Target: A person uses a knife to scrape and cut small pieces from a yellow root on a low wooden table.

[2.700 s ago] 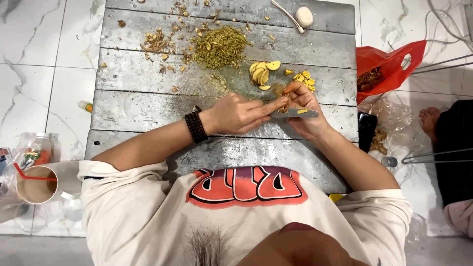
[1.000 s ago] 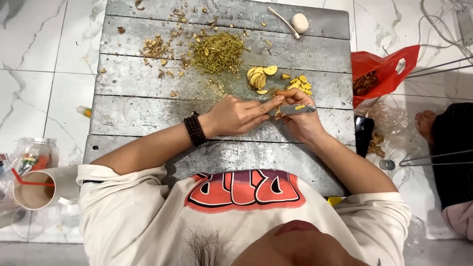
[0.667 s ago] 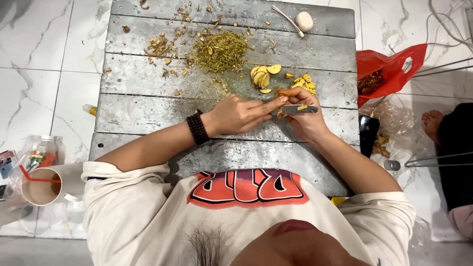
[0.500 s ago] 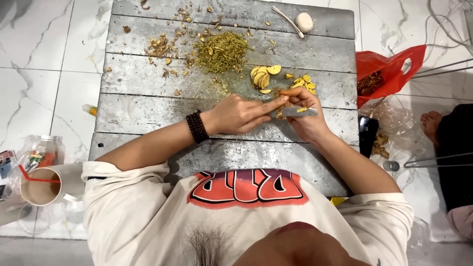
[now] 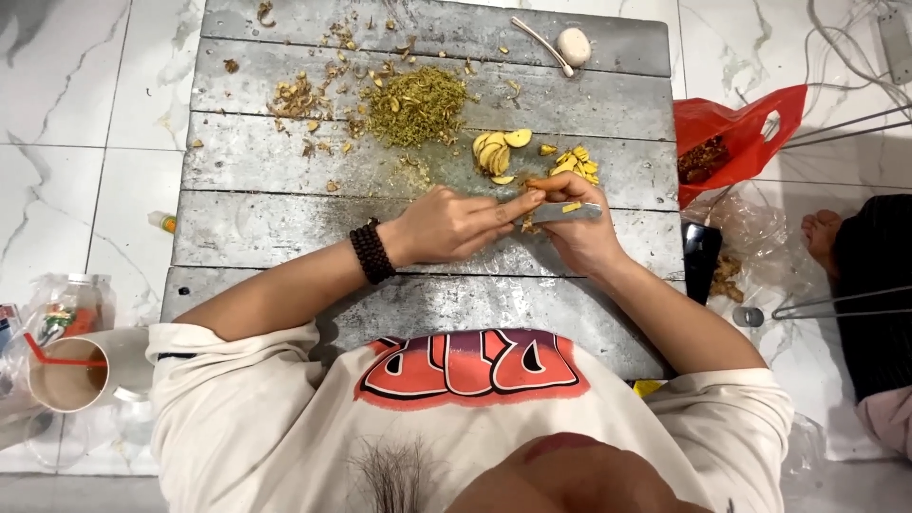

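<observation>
My right hand (image 5: 578,228) grips a knife (image 5: 562,213) with its blade lying sideways over the grey plank table (image 5: 285,228). My left hand (image 5: 454,224), with a dark bead bracelet (image 5: 371,252) on the wrist, reaches across and pinches a small yellow-orange piece (image 5: 536,189) against the blade. Just beyond the fingers lie pale yellow slices (image 5: 496,152) and a little heap of yellow chopped bits (image 5: 576,163). A mound of green-yellow minced shreds (image 5: 414,100) lies farther back.
Brown peelings (image 5: 302,99) are scattered at the back left. A whole garlic bulb (image 5: 573,46) and a thin stick lie at the far edge. A red plastic bag (image 5: 731,142) sits right of the table. A cup with a red straw (image 5: 63,372) stands at lower left. Another person's foot (image 5: 825,234) shows at right.
Both hands stay together at the same spot over the table. The left fingers have shifted slightly along the blade; the piles have not moved.
</observation>
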